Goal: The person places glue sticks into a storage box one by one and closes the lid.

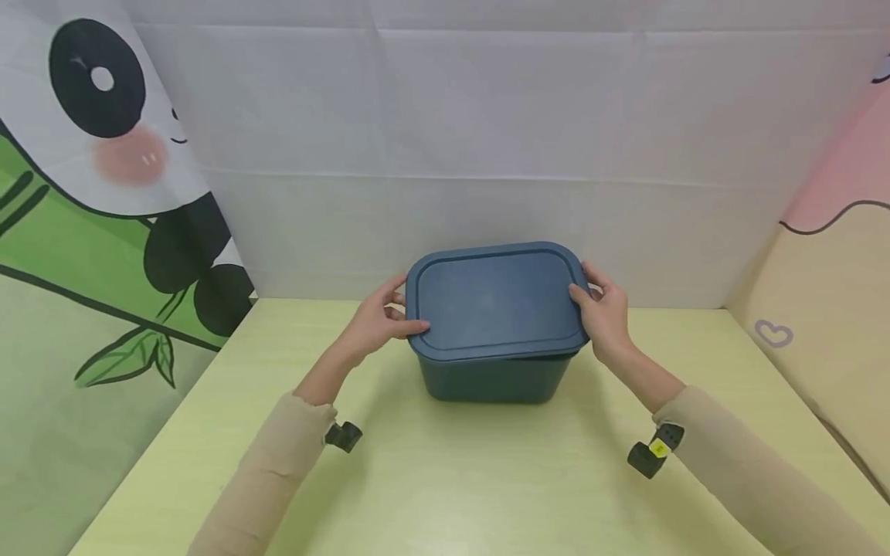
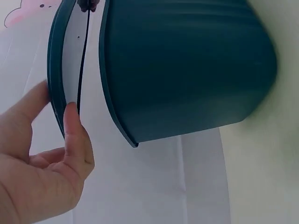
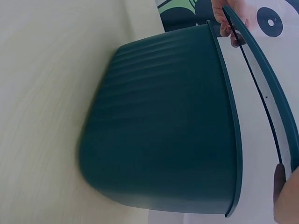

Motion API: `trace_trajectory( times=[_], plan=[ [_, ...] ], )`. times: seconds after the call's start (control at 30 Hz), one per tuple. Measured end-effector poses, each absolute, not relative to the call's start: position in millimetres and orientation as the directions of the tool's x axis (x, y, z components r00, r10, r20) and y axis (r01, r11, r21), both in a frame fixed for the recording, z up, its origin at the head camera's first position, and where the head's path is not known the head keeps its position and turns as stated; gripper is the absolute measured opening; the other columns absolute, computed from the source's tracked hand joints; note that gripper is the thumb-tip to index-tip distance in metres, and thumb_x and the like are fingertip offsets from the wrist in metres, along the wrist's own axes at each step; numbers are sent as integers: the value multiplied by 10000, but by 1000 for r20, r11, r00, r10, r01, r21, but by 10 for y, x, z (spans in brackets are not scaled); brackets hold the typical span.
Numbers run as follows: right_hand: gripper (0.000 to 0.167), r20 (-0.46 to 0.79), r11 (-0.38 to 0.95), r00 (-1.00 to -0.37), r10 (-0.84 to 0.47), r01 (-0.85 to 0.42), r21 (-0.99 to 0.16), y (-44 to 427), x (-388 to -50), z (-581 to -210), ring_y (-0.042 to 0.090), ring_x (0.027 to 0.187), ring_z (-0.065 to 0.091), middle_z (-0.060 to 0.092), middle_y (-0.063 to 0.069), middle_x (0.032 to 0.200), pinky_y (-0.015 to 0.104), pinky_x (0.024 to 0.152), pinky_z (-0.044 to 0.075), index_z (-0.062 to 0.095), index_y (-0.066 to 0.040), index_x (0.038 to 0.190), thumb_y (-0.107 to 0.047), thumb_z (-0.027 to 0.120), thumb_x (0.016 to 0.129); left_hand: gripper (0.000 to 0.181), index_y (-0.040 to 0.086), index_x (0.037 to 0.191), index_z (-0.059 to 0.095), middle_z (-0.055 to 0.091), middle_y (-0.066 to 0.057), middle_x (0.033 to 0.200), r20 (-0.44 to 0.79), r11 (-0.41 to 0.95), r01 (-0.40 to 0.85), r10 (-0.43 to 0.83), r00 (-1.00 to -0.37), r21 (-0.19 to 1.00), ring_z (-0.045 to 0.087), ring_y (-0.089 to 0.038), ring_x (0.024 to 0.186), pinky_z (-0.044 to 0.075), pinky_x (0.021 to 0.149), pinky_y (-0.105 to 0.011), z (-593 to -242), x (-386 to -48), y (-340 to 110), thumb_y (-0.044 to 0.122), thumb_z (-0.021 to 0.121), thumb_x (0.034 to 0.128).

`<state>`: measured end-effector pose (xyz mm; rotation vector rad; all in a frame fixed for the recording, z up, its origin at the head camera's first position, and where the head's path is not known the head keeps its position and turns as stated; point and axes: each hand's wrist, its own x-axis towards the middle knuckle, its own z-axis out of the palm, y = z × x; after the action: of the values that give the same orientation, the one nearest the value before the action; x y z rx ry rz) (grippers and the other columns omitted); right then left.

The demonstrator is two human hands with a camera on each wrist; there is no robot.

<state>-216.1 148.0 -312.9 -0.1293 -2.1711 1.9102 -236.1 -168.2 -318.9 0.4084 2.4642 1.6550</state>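
Observation:
A dark blue-green plastic bin [image 1: 495, 380] stands on the table. Over its top is a matching rectangular lid [image 1: 497, 301], slightly tilted. My left hand [image 1: 371, 323] pinches the lid's left end, thumb on top and fingers at the edge. At the opposite end, my right hand [image 1: 606, 315] grips the rim, its thumb on the upper face. Seen from the left wrist, a gap separates the lid [image 2: 57, 70] from the bin's rim [image 2: 106, 79]. The right wrist view also shows the lid [image 3: 275, 88] apart from the bin [image 3: 159, 126]. The bin's inside is hidden.
The pale yellow table [image 1: 459, 479] extends around the bin. Behind it rises a white cloth wall [image 1: 501, 116]. A panda-print panel [image 1: 97, 232] borders the left side and a pink and cream panel [image 1: 834, 270] the right.

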Motion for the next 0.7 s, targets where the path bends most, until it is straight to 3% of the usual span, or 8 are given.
trace_trajectory(
  times=[0.1, 0.23, 0.5, 0.7],
  plan=[
    [500, 134, 173, -964, 230, -95, -980, 1506, -2217, -3138, 19, 853, 493, 417, 144, 1279, 113, 672, 476, 345, -57, 1394, -62, 496, 917, 860, 169, 1450, 220, 476, -143, 1194, 23, 330, 119, 283, -959, 937, 597, -182, 870, 531, 742, -324, -3186, -2425, -1682, 137, 735, 762],
    [493, 161, 281, -965, 207, -99, -954, 1552, -2312, -3194, 32, 788, 463, 473, 170, 1202, 105, 620, 464, 408, -20, 1352, -56, 548, 881, 831, 174, 1444, 243, 472, -168, 1168, -31, 347, 64, 262, -965, 936, 616, -193, 843, 532, 744, -322, -3183, -2564, -1676, 114, 724, 770],
    [478, 260, 531, -960, 106, -166, -831, 1700, -2432, -3400, 162, 823, 473, 536, 200, 1132, 139, 595, 415, 476, 30, 1288, -150, 606, 864, 798, 163, 1446, 235, 478, -174, 1121, -143, 406, -24, 267, -953, 914, 616, -184, 812, 517, 791, -357, -3258, -2715, -1645, 95, 689, 795],
    [515, 272, 546, -961, 46, -204, -812, 1772, -2471, -3532, 172, 828, 491, 504, 192, 1133, 145, 578, 435, 452, 28, 1308, -202, 606, 873, 778, 166, 1447, 238, 454, -118, 1055, -156, 448, -25, 260, -953, 894, 524, -181, 839, 502, 788, -363, -3315, -2729, -1635, 155, 681, 808]
  ],
)
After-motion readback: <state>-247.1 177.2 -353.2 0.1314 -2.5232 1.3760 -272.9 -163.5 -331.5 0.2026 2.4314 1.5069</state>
